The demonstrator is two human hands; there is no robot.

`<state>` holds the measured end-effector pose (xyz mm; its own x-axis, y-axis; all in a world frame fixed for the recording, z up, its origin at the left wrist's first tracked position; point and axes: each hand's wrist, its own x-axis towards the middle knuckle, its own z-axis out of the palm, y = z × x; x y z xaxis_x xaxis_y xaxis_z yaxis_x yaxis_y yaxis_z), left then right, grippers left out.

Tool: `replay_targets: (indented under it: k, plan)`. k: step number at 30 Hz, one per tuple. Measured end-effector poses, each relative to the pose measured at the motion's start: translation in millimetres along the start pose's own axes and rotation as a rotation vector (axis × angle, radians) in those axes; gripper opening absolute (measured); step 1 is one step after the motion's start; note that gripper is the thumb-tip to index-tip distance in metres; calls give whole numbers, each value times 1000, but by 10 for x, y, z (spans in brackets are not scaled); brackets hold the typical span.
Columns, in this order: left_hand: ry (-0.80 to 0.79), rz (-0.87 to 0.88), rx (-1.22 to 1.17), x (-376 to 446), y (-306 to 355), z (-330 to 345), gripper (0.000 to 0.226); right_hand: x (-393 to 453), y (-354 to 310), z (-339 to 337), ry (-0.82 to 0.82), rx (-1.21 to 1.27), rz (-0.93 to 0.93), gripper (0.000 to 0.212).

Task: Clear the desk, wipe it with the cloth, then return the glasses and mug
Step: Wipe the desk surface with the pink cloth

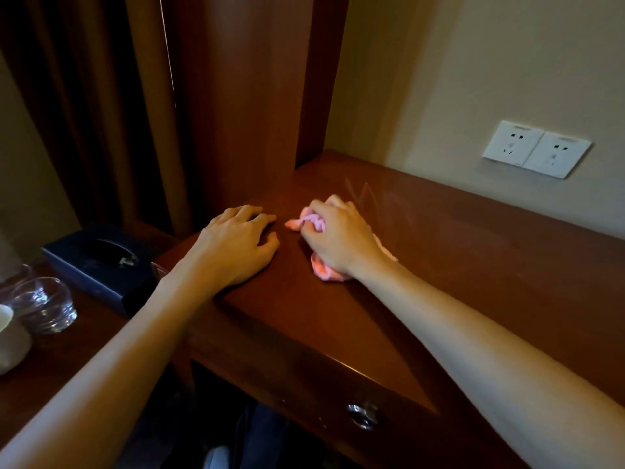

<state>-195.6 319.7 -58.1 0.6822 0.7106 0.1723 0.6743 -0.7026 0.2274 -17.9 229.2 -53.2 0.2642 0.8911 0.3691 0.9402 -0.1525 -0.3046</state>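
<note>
Fingers [316, 211] of right hand [338, 236] curled round pink cloth [319, 269] on dark wooden desk [473, 252], left hand [236, 245] flat alongside.

Right hand [338, 235] covers most of the cloth [323, 270]; mug [10, 340] and far glass [13, 277] cut by the left edge; near glass [45, 304] overlaps the far one; box [101, 265] contents indistinct.

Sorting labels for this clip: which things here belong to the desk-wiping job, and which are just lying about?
Job: pink cloth gripped by right hand; desk; left hand resting on it; glasses; mug.
Lying about: tissue box; wall sockets; curtain.
</note>
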Motion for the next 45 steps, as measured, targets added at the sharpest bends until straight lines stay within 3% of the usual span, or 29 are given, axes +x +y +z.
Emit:
replay_targets:
  k: [8, 13, 19, 28, 32, 45]
  plan:
    - [61, 11, -2, 19, -20, 19, 55, 1162, 378, 369, 43, -80, 121, 35]
    - [83, 17, -11, 59, -43, 0, 54, 1427, 419, 451, 38, -117, 168, 43]
    - [74, 12, -14, -5, -17, -17, 52, 985, 233, 289, -7, -128, 154, 41]
    - [28, 12, -23, -84, 12, -62, 56, -674, -256, -168, -77, 12, -113, 29]
    - [22, 11, -25, -80, 0, -50, 56, -876, -310, -253, -79, 75, -105, 26]
    - [33, 19, -36, -2, -57, 18, 56, 943, 226, 340, 45, -73, 82, 31]
